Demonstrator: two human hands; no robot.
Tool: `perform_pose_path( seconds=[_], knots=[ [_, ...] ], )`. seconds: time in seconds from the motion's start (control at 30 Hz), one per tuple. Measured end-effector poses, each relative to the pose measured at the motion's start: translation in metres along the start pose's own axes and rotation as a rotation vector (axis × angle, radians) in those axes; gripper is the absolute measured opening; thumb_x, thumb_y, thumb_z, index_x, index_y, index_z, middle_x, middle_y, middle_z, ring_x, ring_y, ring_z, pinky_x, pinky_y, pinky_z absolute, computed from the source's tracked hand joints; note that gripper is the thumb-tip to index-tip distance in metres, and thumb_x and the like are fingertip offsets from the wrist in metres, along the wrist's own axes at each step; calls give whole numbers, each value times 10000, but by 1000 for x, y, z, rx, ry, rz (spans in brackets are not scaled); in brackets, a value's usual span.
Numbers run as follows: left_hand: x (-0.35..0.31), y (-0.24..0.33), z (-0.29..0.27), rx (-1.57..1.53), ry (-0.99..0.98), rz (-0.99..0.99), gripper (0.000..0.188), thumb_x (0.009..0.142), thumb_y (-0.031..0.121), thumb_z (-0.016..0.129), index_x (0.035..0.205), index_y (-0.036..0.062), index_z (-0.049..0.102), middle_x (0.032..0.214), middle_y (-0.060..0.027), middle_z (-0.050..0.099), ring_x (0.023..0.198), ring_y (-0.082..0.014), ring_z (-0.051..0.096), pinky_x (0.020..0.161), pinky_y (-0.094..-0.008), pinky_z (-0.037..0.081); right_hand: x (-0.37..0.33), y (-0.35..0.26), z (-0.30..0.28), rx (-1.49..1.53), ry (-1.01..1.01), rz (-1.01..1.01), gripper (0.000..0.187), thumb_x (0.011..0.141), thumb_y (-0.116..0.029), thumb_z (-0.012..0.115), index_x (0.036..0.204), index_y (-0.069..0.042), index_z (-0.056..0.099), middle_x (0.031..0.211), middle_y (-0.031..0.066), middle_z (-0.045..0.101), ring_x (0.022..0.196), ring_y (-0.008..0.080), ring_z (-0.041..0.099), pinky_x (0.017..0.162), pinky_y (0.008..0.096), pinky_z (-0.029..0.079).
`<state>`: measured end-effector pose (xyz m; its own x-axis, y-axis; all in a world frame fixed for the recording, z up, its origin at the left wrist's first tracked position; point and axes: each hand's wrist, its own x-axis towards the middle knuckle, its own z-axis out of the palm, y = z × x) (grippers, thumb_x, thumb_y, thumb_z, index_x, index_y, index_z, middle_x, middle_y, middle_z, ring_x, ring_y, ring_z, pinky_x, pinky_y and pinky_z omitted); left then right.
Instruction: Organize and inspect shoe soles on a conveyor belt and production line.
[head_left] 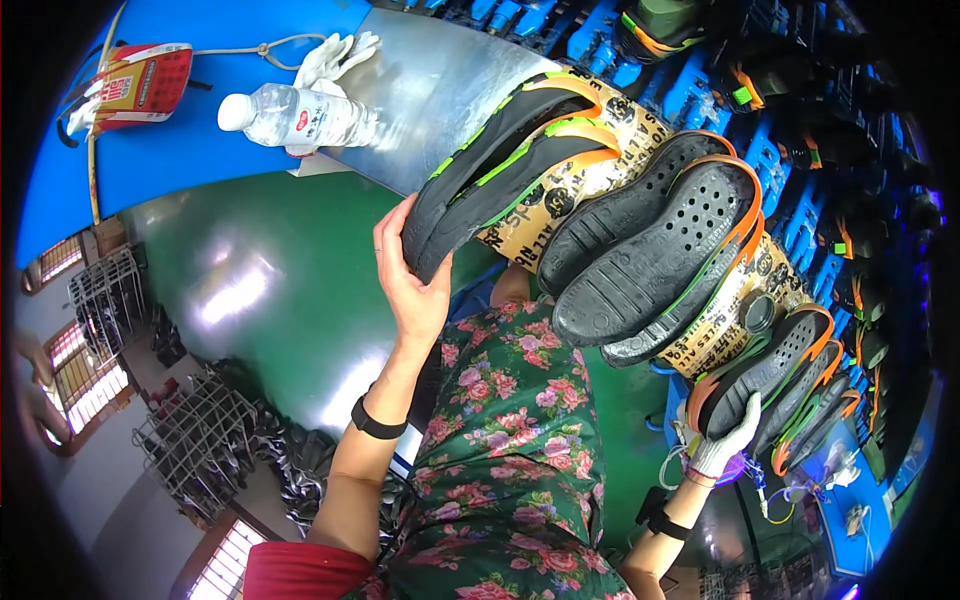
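Observation:
My bare left hand (412, 285) is closed around the heel ends of a pair of black shoe soles (462, 205) with green and orange edging, tilted up at the far side. To the right, my right hand (728, 448) in a white glove grips the heel of another black shoe sole (752, 388). Its palm side is hidden. Between my hands, several black soles with perforated foreparts (655, 260) lie overlapping on a ledge covered in printed tape (700, 345). More soles (805, 400) sit just right of my gloved hand.
A water bottle (300, 115) lies on the metal plate (440, 70) at the far left, beside a white glove (335, 60). A red packet (150, 80) hangs over the blue surface (230, 180). Blue machinery (770, 180) runs along the right; wire racks (195, 430) stand left.

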<state>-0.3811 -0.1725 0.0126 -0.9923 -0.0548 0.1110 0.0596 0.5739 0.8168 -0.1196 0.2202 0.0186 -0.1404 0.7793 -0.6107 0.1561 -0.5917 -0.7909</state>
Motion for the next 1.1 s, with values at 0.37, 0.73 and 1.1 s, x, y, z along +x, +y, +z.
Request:
perform_pose_path(
  seconds=[0.37,0.73,1.1],
  knots=[
    [2,17,2,-201,1,-94,630,782,-186,614,1372,3,504,1326,-112,580,1230,-211,567,1059,-336,446,16,6,-20,-44,6,-58,401,931,-287,642,1212,-2,625,1178,104,653,1073,225,613,987,364,472],
    [3,75,-13,-308,79,-37,616,779,-183,639,1358,-4,531,1296,-103,602,1185,-192,588,1041,-323,453,12,7,-14,-60,-35,-109,345,917,-267,639,1178,-43,609,1143,84,632,1039,207,610,957,366,476],
    [5,114,-14,-393,49,-11,593,800,-153,639,1366,-36,506,1317,-130,586,1221,-209,565,1066,-344,437,5,1,-3,78,-151,0,400,936,-248,591,1279,-45,559,1177,83,617,1069,211,605,960,369,478]
  ],
)
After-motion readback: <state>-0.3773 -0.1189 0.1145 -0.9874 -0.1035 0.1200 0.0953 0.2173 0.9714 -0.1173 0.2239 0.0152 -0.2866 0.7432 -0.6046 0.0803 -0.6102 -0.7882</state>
